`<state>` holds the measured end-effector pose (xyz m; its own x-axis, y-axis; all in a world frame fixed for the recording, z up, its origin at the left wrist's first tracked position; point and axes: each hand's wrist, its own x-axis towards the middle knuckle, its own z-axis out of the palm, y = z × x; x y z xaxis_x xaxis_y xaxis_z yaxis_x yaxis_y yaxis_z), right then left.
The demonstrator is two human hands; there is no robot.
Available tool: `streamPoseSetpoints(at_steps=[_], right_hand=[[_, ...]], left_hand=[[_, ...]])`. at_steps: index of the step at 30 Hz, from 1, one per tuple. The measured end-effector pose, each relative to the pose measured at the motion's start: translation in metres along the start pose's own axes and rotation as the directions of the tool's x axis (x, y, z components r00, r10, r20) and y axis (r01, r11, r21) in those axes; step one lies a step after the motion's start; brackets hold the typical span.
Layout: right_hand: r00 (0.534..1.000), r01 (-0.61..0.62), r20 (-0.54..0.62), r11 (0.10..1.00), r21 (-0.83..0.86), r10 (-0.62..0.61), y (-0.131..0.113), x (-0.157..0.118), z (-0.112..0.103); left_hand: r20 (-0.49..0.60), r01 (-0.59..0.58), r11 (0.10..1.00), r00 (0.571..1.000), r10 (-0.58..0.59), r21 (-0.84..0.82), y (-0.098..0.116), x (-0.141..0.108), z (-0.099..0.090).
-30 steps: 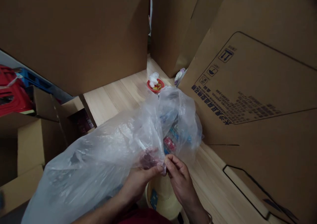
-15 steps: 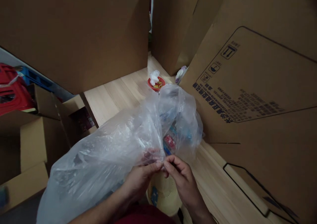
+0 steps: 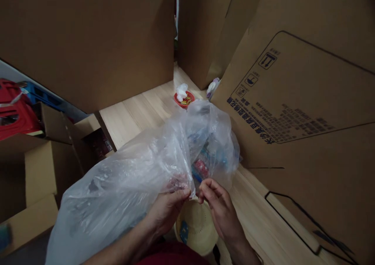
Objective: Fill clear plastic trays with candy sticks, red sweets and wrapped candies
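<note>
Currently on my remote feed, item one is a clear plastic bag (image 3: 123, 179), held low in front of the person above a wooden floor (image 3: 131, 116). Its film looks thin, soft and slippery, and the load seems light, though I can only judge that by how it sags. I would take hold at the gathered fold, where the film bunches, not on the taut bulge. Contents: colourful packets (image 3: 200, 167), seen dimly through the film.

Left hand (image 3: 168, 212): fingers pressed together, pinching the bag's edge. Right hand (image 3: 221, 210): fingers curled, tips drawn together just beside that edge; I cannot tell whether they hold anything.

Relative to the bag: below it, a round cream woven object (image 3: 196, 228); beyond it, a red dish (image 3: 184, 100) with white fluff on top; to its right, a printed cardboard panel (image 3: 293, 93); to its left, an open cardboard carton (image 3: 41, 175).
</note>
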<state>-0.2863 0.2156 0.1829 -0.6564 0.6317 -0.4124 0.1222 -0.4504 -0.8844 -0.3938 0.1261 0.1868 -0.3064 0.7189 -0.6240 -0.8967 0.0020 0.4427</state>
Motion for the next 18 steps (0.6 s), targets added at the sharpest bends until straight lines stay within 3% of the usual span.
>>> streamPoseSetpoints(at_steps=[5, 14, 18], right_hand=[[0.990, 0.000, 0.135, 0.976, -0.218, 0.030, -0.001, -0.005, 0.003], [0.983, 0.012, 0.183, 0.997, -0.081, 0.003, 0.011, -0.003, 0.004], [0.985, 0.000, 0.172, 0.999, -0.035, 0.006, 0.014, -0.002, 0.005]], left_hand=[[0.036, -0.028, 0.999, 0.999, 0.026, 0.044, -0.002, 0.000, -0.001], [0.056, 0.120, 0.993, 0.991, -0.119, -0.011, 0.000, 0.002, -0.002], [0.027, 0.133, 0.990, 0.991, -0.132, -0.036, -0.002, 0.005, -0.006]])
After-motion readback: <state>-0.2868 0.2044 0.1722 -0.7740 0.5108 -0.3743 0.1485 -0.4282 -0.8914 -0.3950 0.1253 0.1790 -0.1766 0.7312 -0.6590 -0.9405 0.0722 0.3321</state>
